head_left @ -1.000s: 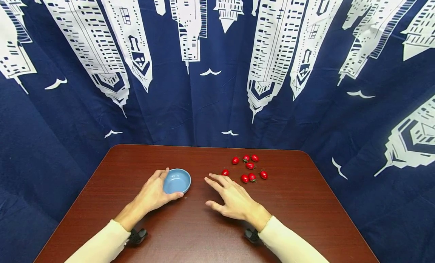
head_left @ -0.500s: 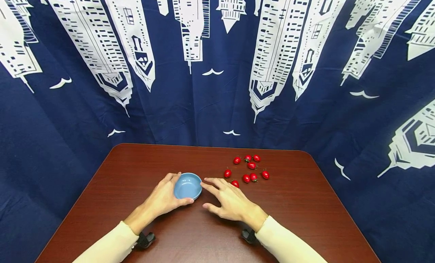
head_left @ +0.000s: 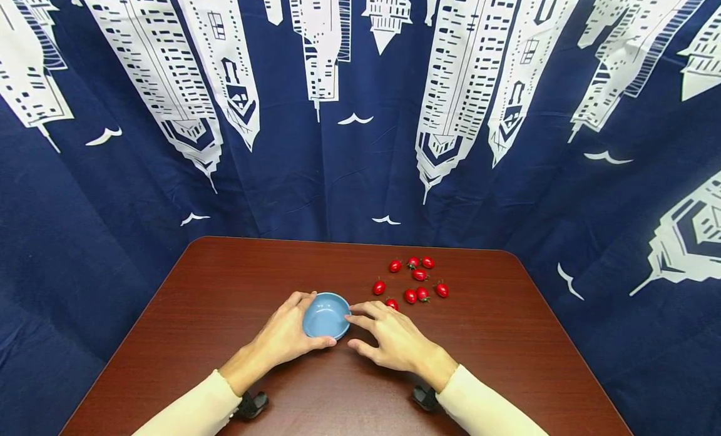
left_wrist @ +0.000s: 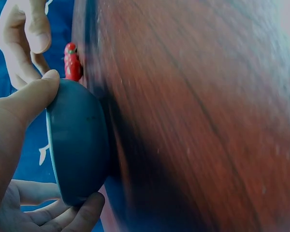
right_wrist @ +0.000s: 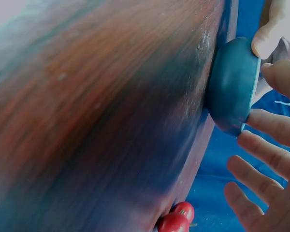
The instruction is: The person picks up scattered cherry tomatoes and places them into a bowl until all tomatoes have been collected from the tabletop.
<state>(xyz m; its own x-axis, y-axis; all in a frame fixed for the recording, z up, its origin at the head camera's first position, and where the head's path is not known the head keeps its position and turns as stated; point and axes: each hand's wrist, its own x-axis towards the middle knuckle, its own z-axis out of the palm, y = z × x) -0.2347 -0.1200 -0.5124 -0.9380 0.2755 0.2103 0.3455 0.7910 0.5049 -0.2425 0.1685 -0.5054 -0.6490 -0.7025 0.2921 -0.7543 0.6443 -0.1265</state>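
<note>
Gripping a blue bowl (head_left: pixel 327 317) between thumb and curled fingers of the left hand (head_left: pixel 284 333), low at the surface (head_left: pixel 270 264); holding nothing in the right hand (head_left: pixel 397 342), loosely spread at the bowl's rim; cannot tell whether touching. Seeing its hollow inside from the head, only rounded outside from either wrist. Farther off, nine red tomatoes (head_left: pixel 379 288), two from the right wrist; behind, blue cloth (head_left: pixel 352 186)

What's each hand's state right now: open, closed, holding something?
Left hand: holding the blue bowl between thumb and fingers.
Right hand: open, fingertips right by the bowl's edge; whether they touch is unclear.
</note>
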